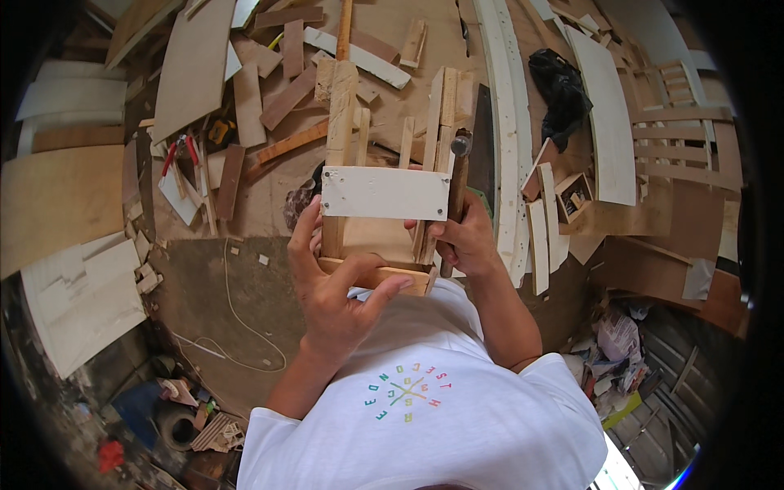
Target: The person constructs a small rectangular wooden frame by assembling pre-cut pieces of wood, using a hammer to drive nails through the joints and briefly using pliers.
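Note:
In front of my chest is a small wooden frame point(335, 147) of several slats. A white board point(385, 193) lies across it, with dark nail heads near its ends. My left hand point(339, 282) is closed on the frame's near left corner, its thumb and a finger on the light wood strip point(380, 278) along the near edge. My right hand point(472, 238) is closed at the right side, around what looks like a hammer point(461, 147), upright against the frame with its dark round head up. Those fingers also touch the frame, partly hidden behind it.
Wood offcuts point(290, 98) cover the worktable ahead, with red-handled pliers point(192, 150) and a tape measure point(219, 132) at left. To the right are a long white plank point(508, 139), a black plastic bag point(562, 96) and a small wooden box point(575, 197). A thin cable point(231, 298) trails over the floor.

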